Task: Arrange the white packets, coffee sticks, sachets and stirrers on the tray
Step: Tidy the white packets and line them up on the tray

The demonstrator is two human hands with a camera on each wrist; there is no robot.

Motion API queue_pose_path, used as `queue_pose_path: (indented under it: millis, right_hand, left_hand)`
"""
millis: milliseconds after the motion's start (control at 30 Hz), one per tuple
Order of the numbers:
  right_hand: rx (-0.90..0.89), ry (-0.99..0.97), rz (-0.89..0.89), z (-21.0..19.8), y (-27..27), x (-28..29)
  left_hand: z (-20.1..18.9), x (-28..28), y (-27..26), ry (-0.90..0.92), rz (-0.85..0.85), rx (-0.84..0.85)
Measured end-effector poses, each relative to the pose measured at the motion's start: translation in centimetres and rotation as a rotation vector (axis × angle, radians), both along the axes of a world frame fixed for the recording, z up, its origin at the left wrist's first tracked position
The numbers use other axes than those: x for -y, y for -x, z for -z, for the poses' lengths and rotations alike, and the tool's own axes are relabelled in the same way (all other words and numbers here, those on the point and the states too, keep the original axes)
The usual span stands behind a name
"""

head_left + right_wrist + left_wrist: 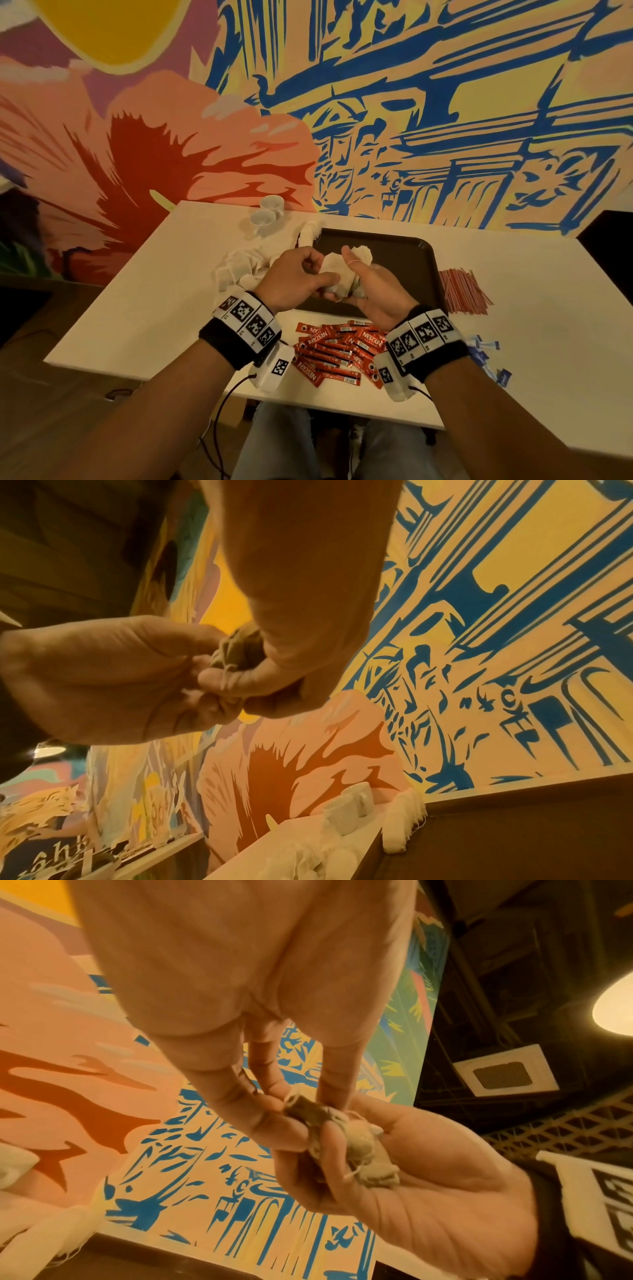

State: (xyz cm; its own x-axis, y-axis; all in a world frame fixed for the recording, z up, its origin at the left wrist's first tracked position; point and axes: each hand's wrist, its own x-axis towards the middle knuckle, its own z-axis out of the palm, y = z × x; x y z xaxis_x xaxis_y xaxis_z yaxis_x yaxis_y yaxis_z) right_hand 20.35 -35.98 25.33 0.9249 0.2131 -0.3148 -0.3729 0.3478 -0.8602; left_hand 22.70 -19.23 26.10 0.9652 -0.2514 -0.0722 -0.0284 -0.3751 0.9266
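A: Holding status first. The right hand (373,291) is palm-up above the tray (421,270), fingers curled loosely around a small bunch of white packets (342,274). A thin thread crosses its thumb.

B: And the left hand (294,277)?

A: Its thumb and fingertips pinch the same bunch from the left side. In the left wrist view, the left hand (240,988) pinches the top of the packets (363,1150), which lie in the right palm (428,1191). In the right wrist view, the left hand (103,680) and right hand (301,615) meet on the bunch (240,650).

B: Tray condition?

A: Dark brown, rectangular, rounded corners, flat on the white table (531,308). Both hands are raised over its near-left part. Whether any item lies on it under the hands cannot be determined.

B: Remaining stock?

A: Loose pile of white packets (236,270): on the table just left of the tray. Coffee sticks (339,349): red, piled on the table at the tray's near edge, between the two wrists. Stirrers (462,291): red, bundled just right of the tray. Sachets (486,356): blue, scattered near the right wrist, partly hidden by it.

B: Other items?

A: Two white cups (267,214) stand at the far left of the table, against the painted wall (411,102).
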Motion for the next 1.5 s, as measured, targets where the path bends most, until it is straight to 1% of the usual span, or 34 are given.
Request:
queue_pose_path:
  millis: [67, 167, 267, 400, 467, 600, 733, 800, 867, 933, 1067, 1133, 1233, 1333, 1500]
  right_hand:
    - [0.008, -0.015, -0.013, 0.3, 0.0, 0.2]
    - [-0.011, -0.026, 0.042, 0.7, -0.4, 0.7]
    - [-0.055, -0.071, 0.111, 1.1, -1.0, 1.2]
    - [-0.066, -0.026, 0.146, 1.3, -1.2, 2.1]
    - [-0.063, -0.041, 0.153, 1.3, -1.2, 2.7]
    - [-0.043, -0.056, 0.207, 1.5, -1.4, 3.2]
    - [-0.025, -0.093, 0.304, 2.0, -1.9, 3.8]
    - [-0.029, -0.092, 0.321, 2.3, -2.0, 4.1]
    - [-0.025, -0.040, 0.296, 2.3, -1.9, 4.1]
    - [-0.019, 0.035, 0.261, 2.1, -1.7, 3.6]
    - [0.005, 0.160, 0.160, 1.8, -1.6, 2.1]
    - [0.047, 0.172, 0.092, 1.5, -1.3, 1.2]
    - [0.094, 0.124, -0.026, 1.1, -0.6, 0.0]
    - [0.115, 0.115, -0.072, 0.9, -0.1, -0.6]
    - [0.153, 0.210, -0.017, 0.7, 0.3, -0.2]
  left_hand:
    - [0.1, -0.4, -0.3, 0.034, -0.007, -0.047]
    - [0.2, -0.8, -0.6, 0.059, -0.012, -0.101]
    - [0.2, -1.1, -1.0, 0.114, -0.063, -0.154]
    - [0.0, -2.4, -1.6, 0.160, -0.141, -0.168]
    - [0.2, -3.3, -2.0, 0.126, -0.183, -0.159]
    - [0.7, -5.3, -2.9, -0.105, -0.263, -0.077]
    - [1.0, -6.8, -3.4, -0.104, -0.379, -0.043]
    - [1.1, -7.3, -3.5, -0.101, -0.399, -0.043]
    - [1.1, -7.5, -3.4, -0.080, -0.393, -0.059]
    - [1.0, -7.3, -3.3, -0.039, -0.351, -0.080]
    - [0.0, -5.6, -2.3, 0.089, -0.159, -0.140]
    - [-0.5, -4.7, -1.8, 0.147, -0.072, -0.170]
    - [-1.0, -3.8, -1.2, 0.194, 0.027, -0.187]
    - [-1.3, -3.3, -0.9, 0.214, 0.063, -0.173]
    - [-1.6, -4.0, -0.8, 0.228, 0.030, -0.150]
